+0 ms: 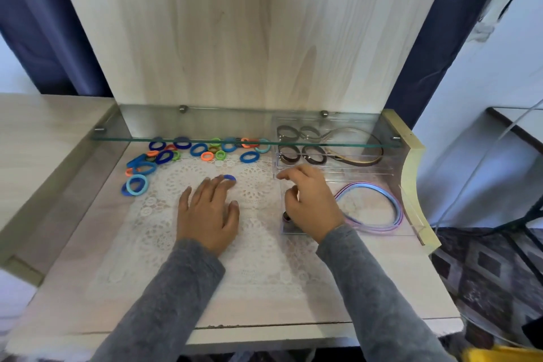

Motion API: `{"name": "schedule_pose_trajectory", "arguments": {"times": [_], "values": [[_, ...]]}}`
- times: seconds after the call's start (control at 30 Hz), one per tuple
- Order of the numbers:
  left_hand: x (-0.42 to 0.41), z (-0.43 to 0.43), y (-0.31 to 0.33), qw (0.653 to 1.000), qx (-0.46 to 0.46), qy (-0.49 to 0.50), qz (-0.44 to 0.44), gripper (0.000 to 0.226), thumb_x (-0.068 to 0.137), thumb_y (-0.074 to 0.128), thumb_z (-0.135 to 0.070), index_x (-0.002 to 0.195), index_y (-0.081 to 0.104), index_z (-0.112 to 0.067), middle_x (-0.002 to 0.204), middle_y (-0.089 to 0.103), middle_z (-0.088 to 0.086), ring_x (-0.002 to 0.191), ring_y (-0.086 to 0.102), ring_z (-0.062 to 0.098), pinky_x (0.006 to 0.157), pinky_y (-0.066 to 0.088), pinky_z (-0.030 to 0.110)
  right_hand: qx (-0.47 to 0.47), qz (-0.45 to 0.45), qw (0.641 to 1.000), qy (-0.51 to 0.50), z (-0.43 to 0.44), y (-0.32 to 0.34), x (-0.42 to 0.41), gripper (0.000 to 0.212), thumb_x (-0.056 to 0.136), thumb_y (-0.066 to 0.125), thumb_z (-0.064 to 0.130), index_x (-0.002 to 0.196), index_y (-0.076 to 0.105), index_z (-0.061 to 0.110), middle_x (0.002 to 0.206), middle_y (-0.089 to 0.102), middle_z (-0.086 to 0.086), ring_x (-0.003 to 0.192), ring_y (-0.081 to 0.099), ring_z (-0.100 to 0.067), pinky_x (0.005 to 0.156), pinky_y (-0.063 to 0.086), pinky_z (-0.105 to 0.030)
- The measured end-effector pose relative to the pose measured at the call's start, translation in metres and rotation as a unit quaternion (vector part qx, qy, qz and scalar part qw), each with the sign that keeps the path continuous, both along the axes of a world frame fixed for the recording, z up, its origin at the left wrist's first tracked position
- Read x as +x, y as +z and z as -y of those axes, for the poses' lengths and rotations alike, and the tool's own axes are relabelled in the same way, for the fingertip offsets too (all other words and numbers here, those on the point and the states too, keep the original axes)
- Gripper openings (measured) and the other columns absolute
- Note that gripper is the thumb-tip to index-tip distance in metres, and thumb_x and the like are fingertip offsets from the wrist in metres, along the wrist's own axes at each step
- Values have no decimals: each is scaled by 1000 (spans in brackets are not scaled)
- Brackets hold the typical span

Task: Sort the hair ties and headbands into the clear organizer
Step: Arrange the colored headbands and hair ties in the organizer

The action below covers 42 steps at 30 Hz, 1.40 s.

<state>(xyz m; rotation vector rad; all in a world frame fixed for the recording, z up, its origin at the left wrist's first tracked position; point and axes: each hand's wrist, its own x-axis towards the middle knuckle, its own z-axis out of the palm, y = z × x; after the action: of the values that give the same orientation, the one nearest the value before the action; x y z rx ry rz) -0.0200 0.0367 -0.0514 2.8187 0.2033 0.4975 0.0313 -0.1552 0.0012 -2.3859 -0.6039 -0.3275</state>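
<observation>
My left hand (208, 211) lies flat on the lace mat, its straight fingertips touching a single blue hair tie (229, 178). A loose pile of blue, orange and green hair ties (191, 150) is spread along the back left, partly under the glass shelf. The clear organizer (390, 169) stands at the right and holds brown hair ties (302, 156) and a gold-brown headband (364, 159). Its pulled-out drawer (411, 229) contains pastel headbands (382, 206). My right hand (308, 203) hovers over the drawer's left side, fingers loosely curled, nothing visible in it.
A glass shelf (235, 142) runs low across the back above the ties. A white lace mat (176, 244) covers the desk's middle. A raised wooden side piece (411, 182) borders the organizer on the right. The desk's front edge (264, 329) is close.
</observation>
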Motion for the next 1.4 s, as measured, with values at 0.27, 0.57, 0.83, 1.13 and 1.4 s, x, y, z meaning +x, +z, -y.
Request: {"name": "schedule_pose_trajectory", "arguments": {"times": [0.27,0.57,0.83,1.13,1.4], "values": [[-11,-57,-3,992,39,121,-17,55,76,40,-37,125,59,-20,139,53,8,128,48,31,105,32,52,-38,-8,997,69,-80,-17,-14,38,89,51,17,126,56,9,123,53,-5,113,49,-21,95,45,-36],[-22,-108,-1,980,5,199,-29,54,81,46,-32,132,51,-17,148,40,10,135,37,30,106,30,48,-189,-44,979,70,-117,-50,-10,56,99,32,34,150,17,18,159,4,0,146,2,-20,118,6,-36],[-5,-137,1,974,-95,207,-6,49,91,41,-31,138,44,-14,143,45,11,125,45,33,99,41,45,-200,-40,979,25,-127,-52,1,58,97,29,40,149,22,16,158,14,-5,144,10,-24,117,5,-39],[9,-149,1,977,-134,167,-3,42,95,44,-28,132,50,-11,138,51,9,124,47,26,102,41,40,-187,-34,979,-74,-142,-49,25,56,96,34,41,146,29,16,150,29,-8,136,22,-28,109,19,-43],[7,-150,2,979,-123,160,-12,37,96,40,-32,128,53,-19,131,56,8,118,50,28,97,44,42,-210,-30,974,-79,-156,-50,46,59,91,34,35,147,25,19,151,29,-5,137,22,-28,108,22,-45]]}}
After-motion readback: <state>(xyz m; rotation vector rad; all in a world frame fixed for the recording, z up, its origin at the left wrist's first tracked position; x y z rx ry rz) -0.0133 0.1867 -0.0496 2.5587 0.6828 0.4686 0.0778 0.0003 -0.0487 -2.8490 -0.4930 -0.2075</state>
